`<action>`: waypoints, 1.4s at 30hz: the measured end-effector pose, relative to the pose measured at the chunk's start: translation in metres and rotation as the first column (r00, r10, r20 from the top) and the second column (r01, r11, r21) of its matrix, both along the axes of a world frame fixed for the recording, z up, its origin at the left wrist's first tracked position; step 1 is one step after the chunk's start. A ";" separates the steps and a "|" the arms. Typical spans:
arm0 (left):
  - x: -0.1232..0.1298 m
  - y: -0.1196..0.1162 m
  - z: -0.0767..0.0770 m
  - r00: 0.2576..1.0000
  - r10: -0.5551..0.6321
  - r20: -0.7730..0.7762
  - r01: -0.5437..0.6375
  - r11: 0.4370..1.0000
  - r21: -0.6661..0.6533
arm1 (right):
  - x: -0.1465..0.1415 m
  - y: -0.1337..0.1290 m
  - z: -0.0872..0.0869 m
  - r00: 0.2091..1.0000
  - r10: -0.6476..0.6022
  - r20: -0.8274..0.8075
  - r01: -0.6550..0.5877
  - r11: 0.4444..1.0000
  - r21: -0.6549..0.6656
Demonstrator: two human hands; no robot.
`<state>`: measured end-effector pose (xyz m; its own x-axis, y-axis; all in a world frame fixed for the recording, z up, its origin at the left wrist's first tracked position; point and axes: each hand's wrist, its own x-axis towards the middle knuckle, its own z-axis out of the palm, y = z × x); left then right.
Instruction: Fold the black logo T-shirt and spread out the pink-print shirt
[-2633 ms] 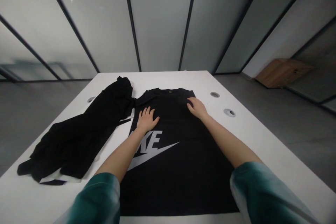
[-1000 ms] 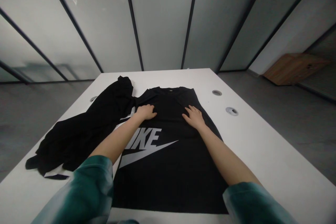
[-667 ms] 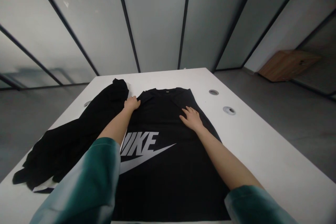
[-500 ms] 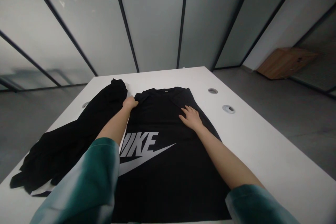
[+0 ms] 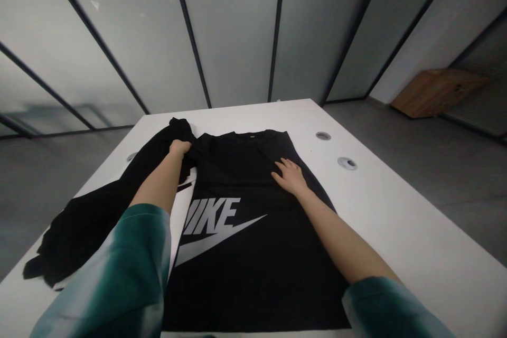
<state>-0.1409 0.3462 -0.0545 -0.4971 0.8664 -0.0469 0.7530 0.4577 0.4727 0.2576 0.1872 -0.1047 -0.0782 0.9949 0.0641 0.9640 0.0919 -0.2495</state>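
A black T-shirt (image 5: 253,253) with a large pale NIKE print lies flat, its collar at the far end. My left hand (image 5: 180,147) is closed on the T-shirt's left sleeve (image 5: 198,149), drawing it out sideways over a dark heap of cloth. With fingers spread, my right hand (image 5: 290,176) rests palm down on the upper right of the shirt, near its folded-in sleeve. The rumpled black garment (image 5: 95,211) is along the left side, partly behind my left forearm.
Beneath both garments is a white table (image 5: 388,211). Two round cable grommets (image 5: 323,136) are set in its right half, and another shows partly at the left. Frosted glass panels (image 5: 233,26) stand beyond the far edge. A wooden cabinet (image 5: 435,92) is on the floor at right.
My left hand has moved left with the sleeve, which now stretches outward from the shirt over the other garment. My right hand stays in the same place on the shirt.
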 end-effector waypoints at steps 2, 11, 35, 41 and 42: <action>0.003 -0.006 0.011 0.998 -0.015 -0.056 0.012 0.998 -0.067 | 0.000 0.000 0.000 1.000 -0.002 0.002 0.002 1.000 -0.003; 0.065 -0.041 0.041 0.886 -0.399 -0.238 0.430 0.897 0.097 | 0.003 0.003 -0.009 1.000 0.009 -0.007 -0.009 1.000 0.026; 0.106 -0.084 -0.045 0.687 -0.650 -0.324 0.594 0.760 -0.266 | 0.004 0.005 -0.013 1.000 0.011 -0.009 -0.010 0.999 0.032; 0.109 -0.084 -0.039 0.693 -0.642 -0.328 0.570 0.766 -0.297 | 0.003 0.006 -0.012 1.000 0.008 -0.016 -0.008 1.000 0.030; 0.111 -0.087 -0.037 0.688 -0.640 -0.342 0.574 0.768 -0.284 | 0.003 0.005 -0.012 1.000 0.007 -0.017 -0.006 1.000 0.027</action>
<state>-0.0301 0.2592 -0.0916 0.1345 0.9839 -0.1177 0.9907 -0.1312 0.0358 0.2604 0.1927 -0.1163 -0.0832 0.9923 0.0919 0.9591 0.1047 -0.2631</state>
